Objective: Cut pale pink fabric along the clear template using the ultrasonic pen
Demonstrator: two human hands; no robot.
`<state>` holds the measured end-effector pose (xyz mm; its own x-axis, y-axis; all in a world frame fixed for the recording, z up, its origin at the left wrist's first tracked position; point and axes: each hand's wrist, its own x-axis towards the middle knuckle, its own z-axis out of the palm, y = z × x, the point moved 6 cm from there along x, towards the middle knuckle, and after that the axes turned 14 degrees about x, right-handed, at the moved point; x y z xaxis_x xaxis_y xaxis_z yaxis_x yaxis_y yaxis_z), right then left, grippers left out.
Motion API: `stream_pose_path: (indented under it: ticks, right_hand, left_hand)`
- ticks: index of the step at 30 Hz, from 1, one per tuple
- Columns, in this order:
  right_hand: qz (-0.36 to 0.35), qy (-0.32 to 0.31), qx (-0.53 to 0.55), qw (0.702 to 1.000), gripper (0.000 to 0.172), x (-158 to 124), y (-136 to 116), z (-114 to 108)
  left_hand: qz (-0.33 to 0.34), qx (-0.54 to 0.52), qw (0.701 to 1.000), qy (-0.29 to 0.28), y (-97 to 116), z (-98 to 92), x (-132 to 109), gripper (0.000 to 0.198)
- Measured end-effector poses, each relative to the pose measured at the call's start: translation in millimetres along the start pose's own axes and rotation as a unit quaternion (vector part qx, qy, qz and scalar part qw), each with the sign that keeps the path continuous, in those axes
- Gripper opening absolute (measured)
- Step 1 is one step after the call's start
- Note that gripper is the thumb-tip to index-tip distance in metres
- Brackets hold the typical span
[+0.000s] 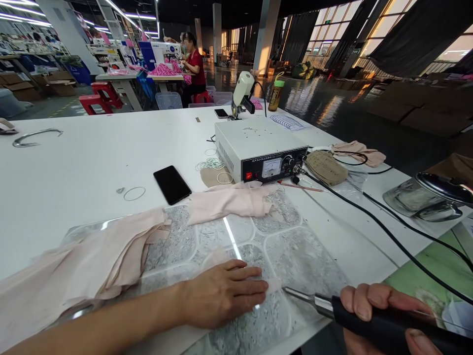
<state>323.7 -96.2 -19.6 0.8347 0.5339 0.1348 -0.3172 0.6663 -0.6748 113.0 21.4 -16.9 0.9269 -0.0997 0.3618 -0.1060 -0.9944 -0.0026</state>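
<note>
My left hand [225, 293] lies flat with fingers stretched out, pressing a small pale piece of sheer fabric [274, 285] onto a grey marbled mat [306, 251]. Most of that piece is hidden under the palm. My right hand [384, 315] is wrapped round the black handle of a handheld ultrasonic welder [325, 304]. Its slim metal tip points left, at the fabric's edge just beyond my left fingertips; whether it touches cannot be made out. Pale pink fabric pieces are stacked [107, 256] left of my hand, and a smaller pile [229, 199] lies at the mat's far edge.
A white control box [258, 148] with a dial stands behind the mat. Its black cable [369, 214] runs along the right side. Around it are a phone [172, 184], a glass jug [424, 197], a tan cloth bundle [325, 167] and a bottle [276, 93]. A person [194, 66] sews further back.
</note>
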Motion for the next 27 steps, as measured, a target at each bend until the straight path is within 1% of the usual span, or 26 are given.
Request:
stream_pose_path:
  ticks: [4,10,15,18,23,27]
  right_hand:
    - [-0.011,-0.032,-0.039,0.999,0.014,0,2,6]
    - [-0.002,-0.036,-0.04,0.999,0.014,0,5,2]
    - [-0.005,-0.036,-0.038,0.999,0.014,0,3,1]
    - [-0.012,-0.042,-0.045,0.998,0.011,0,2,6]
    - [-0.029,-0.076,-0.059,0.995,0.009,1,0,19]
    - [-0.029,-0.093,-0.068,0.993,0.01,2,-1,23]
  left_hand:
    - [-0.002,0.004,1.0,-0.002,0,1.8,-1,0.027]
    - [0.0,0.006,1.0,-0.02,0,3.8,-2,0.032]
    - [0.001,-0.004,1.0,-0.016,0,1.2,0,0.032]
    - [0.003,-0.003,1.0,-0.017,0,1.3,-1,0.031]
    - [0.005,-0.003,1.0,-0.01,0,2.6,-2,0.031]
    - [0.007,-0.006,1.0,-0.004,0,1.7,-2,0.031]
